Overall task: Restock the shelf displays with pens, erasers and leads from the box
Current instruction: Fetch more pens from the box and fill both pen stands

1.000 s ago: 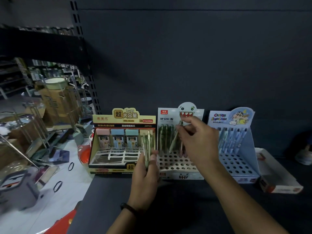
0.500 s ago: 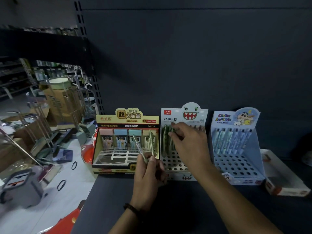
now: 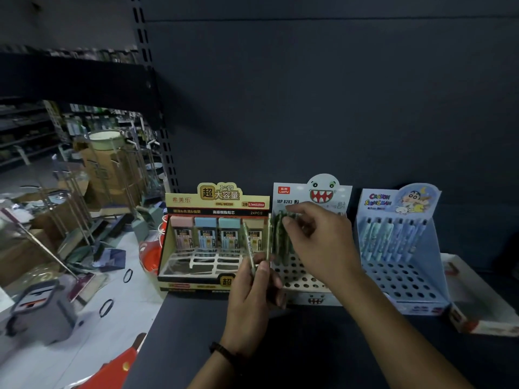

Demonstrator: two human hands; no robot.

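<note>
left hand (image 3: 252,287) grips spare pens (image 3: 269,237) low on the barrels; right hand (image 3: 317,242) pinches a racked pen (image 3: 279,242) by its top in the shark display (image 3: 323,190). Likely light, stiff, slick: hold near the clip

Three displays stand in a row on the shelf (image 3: 309,346), backs to the rear panel (image 3: 309,108): lead-refill display (image 3: 216,265) left, shark pen display (image 3: 303,280) middle, Crayon Shin-chan pen display (image 3: 404,279) right. An open box (image 3: 483,307) lies just right of them. The left hand (image 3: 252,299) holds loose pens (image 3: 269,234) before the first two displays. The right hand (image 3: 320,242) pinches the standing pens (image 3: 280,242) in the middle display's back row.
</note>
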